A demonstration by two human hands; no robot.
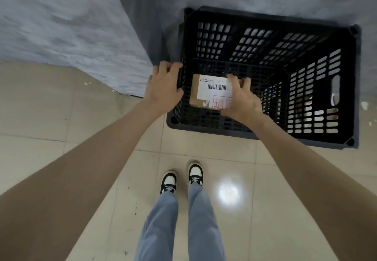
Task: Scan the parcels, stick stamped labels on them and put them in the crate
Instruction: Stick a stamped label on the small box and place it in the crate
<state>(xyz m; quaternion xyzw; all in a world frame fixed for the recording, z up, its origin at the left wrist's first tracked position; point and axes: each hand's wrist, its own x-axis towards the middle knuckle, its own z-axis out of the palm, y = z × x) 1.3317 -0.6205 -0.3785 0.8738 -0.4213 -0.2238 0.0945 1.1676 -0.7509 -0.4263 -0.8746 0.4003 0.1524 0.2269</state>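
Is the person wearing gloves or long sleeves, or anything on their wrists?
No. Both the left hand and the right hand are bare, with no gloves, rings, watch or wristband visible. Both forearms are uncovered as far as the picture shows, so no sleeve reaches into view.

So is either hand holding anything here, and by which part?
The right hand holds the labelled cardboard parcel by its right end, inside the black crate. The left hand holds nothing; it rests on the crate's left rim.

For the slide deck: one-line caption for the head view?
Right hand lowers a labelled, red-stamped parcel into the black crate; left hand rests by its rim.
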